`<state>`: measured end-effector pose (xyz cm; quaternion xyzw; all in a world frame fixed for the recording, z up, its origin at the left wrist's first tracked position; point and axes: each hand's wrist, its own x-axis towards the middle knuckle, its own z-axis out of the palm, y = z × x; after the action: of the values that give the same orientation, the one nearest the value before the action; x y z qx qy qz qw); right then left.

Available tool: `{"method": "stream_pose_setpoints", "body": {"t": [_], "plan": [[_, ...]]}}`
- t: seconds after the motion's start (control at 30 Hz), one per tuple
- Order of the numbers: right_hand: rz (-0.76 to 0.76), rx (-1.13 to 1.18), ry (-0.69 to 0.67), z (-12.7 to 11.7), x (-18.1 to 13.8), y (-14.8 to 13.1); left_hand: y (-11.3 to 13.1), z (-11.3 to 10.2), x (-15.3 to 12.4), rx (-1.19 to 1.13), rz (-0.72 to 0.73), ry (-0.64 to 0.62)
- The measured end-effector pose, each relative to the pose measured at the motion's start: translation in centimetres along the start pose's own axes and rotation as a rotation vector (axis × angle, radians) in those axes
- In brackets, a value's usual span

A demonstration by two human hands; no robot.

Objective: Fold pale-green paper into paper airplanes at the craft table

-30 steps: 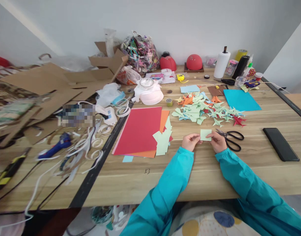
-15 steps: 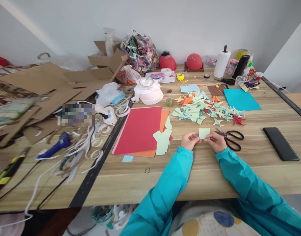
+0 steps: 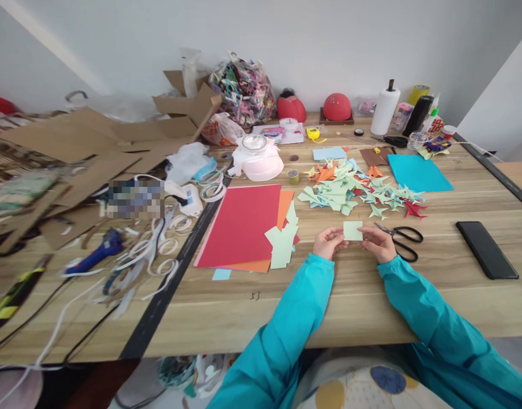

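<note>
A small pale green paper square point(image 3: 353, 230) is held up just above the wooden table point(image 3: 371, 295) between both hands. My left hand point(image 3: 328, 244) pinches its lower left corner with curled fingers. Its right side is pinched by my right hand point(image 3: 379, 243). Both arms wear teal sleeves. Black scissors point(image 3: 400, 238) lie just right of my right hand. A pile of folded paper shapes point(image 3: 354, 190) in green, orange and red lies beyond the hands.
Red and orange sheets point(image 3: 243, 224) with pale green offcuts point(image 3: 282, 244) lie to the left. A blue sheet point(image 3: 417, 173) and a black phone point(image 3: 486, 249) are on the right. Cardboard point(image 3: 86, 142), tape rolls point(image 3: 167, 247) and a blue glue gun point(image 3: 96, 254) crowd the left side.
The green square has been lifted slightly and shifted a little left between the hands. My right hand's fingers moved along its right edge.
</note>
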<state>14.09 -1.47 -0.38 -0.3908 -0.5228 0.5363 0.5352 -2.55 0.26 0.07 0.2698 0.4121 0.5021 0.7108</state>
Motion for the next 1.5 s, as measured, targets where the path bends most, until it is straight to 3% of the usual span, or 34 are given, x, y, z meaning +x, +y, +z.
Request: {"method": "stream_pose_setpoints", "body": {"t": [0.67, 1.17, 1.5], "plan": [[-0.002, -0.068, 0.055, 0.2, 0.2, -0.1, -0.4, -0.1, 0.2, 0.095, 0.016, -0.03], [-0.003, -0.14, 0.068, 0.7, 0.0, -0.2, -0.1, 0.3, -0.7, 0.159, 0.115, -0.053], [0.004, -0.058, 0.244, 0.8, 0.5, 0.1, -0.8, 0.9, -0.9, 0.272, 0.275, -0.043]]}}
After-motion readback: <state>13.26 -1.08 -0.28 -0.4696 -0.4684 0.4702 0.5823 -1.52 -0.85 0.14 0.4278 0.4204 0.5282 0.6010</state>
